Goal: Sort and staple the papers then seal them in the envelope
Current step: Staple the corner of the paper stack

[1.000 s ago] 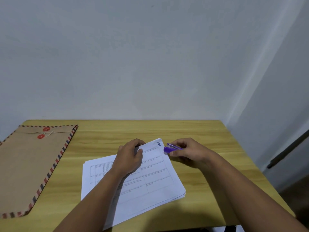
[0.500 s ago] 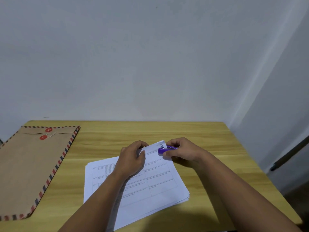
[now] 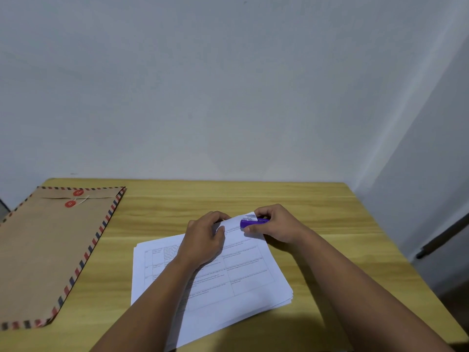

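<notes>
1. The purple stapler [image 3: 251, 223], gripped by the right hand [image 3: 275, 224], has slid onto the paper stack's [image 3: 228, 280] far corner.
2. The left hand [image 3: 203, 240] pinches that edge; stapling looks imminent.
3. The envelope [image 3: 50, 250] lies left of the stack.

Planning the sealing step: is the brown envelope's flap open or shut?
Shut: the brown striped-edge envelope lies flat on the wooden table, flap folded down, string running between its two red discs.

Pale grained wood is shown by the table [image 3: 253, 199]; matt brown paper by the envelope [image 3: 50, 250]; glossy purple plastic by the stapler [image 3: 250, 222].
</notes>
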A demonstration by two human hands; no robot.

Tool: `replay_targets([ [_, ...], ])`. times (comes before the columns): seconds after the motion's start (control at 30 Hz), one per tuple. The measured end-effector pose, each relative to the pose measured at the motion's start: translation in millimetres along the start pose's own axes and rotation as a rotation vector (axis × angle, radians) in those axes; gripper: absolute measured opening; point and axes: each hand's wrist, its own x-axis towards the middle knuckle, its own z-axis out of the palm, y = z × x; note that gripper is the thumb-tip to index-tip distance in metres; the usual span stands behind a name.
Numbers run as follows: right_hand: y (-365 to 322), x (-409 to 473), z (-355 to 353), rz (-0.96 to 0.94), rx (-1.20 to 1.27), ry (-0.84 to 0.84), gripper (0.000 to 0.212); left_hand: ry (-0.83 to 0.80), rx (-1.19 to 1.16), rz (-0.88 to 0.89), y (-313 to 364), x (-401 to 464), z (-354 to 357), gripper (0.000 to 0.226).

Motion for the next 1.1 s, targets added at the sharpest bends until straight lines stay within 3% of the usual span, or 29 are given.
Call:
replay_targets([
  [0.27,4,6,-1,-0.013,0.017,0.006,0.032,0.004,0.005,-0.001,-1,0,0,0.028],
  [0.63,-2,5,-3,0.021,0.048,-0.028,0.015,0.003,0.026,0.006,0,0,-1,0.028],
  [0.8,-4,3,-6,0.016,-0.04,-0.053,0.03,0.003,0.03,0.008,-1,0,-1,0.028],
  [1.1,-10,5,3,-0.011,-0.104,0.002,0.029,-0.003,0.04,0.013,0,0,-1,0.028],
])
